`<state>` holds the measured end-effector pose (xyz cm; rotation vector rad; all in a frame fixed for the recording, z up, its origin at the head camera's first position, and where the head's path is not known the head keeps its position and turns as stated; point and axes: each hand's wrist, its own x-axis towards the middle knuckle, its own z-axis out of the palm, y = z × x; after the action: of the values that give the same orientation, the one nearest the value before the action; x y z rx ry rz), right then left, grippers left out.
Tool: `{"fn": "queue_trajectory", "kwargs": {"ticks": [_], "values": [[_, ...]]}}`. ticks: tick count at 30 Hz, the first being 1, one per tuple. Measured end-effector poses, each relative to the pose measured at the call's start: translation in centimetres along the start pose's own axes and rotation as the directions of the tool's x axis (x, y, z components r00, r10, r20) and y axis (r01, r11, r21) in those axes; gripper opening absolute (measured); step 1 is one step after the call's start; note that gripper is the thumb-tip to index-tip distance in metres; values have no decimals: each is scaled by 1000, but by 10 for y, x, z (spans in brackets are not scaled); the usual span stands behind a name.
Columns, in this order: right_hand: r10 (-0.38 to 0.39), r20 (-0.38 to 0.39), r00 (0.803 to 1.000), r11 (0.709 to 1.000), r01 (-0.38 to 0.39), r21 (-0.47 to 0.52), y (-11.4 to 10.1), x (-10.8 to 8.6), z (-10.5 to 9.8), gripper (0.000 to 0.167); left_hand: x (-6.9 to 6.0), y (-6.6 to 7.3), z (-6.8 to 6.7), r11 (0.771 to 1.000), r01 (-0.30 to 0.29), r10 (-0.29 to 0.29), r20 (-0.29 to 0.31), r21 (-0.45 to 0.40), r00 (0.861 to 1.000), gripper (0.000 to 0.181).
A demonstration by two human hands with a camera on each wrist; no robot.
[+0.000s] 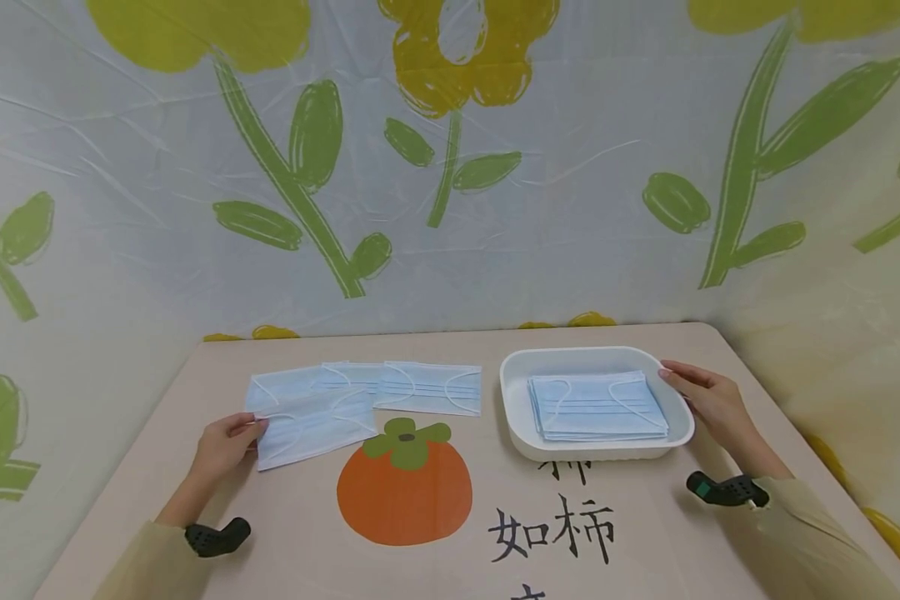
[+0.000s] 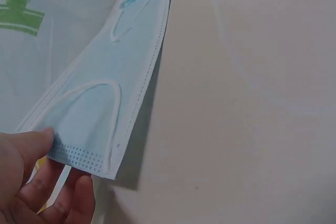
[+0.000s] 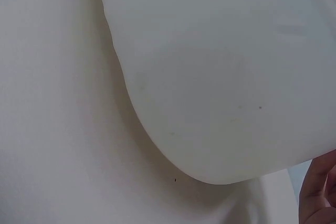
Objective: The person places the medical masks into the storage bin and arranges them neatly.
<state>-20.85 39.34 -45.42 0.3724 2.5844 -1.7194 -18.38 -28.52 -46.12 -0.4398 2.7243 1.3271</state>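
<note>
A light blue disposable face mask [image 1: 315, 429] has its left end pinched between the thumb and fingers of my left hand [image 1: 228, 446]. In the left wrist view the held mask [image 2: 100, 103] slants, its near end raised off the table, with white ear loops on its surface. Other masks [image 1: 431, 387] lie overlapping behind and to the right of it. My right hand [image 1: 712, 404] grips the right rim of a white plastic tray [image 1: 513, 417]. Inside the tray lies a stack of masks [image 1: 596, 404]. The right wrist view shows mostly the tray's outer side [image 3: 210, 87], with curled fingers [image 3: 315, 182] at its edge.
The table [image 1: 285, 533] is pale pink, printed with an orange persimmon [image 1: 405, 500] and black characters [image 1: 551, 533]. A flowered cloth [image 1: 532, 250] hangs behind the table and along its sides. Each wrist carries a black device [image 1: 217, 537].
</note>
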Motion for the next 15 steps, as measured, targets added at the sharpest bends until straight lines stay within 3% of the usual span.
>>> {"fn": "queue_trajectory", "kwargs": {"ticks": [15], "values": [[-12,8,1000,1000,11,14,2,2,-1,67,-4,15,6,991,-24,9,-109,-133,994,50]]}}
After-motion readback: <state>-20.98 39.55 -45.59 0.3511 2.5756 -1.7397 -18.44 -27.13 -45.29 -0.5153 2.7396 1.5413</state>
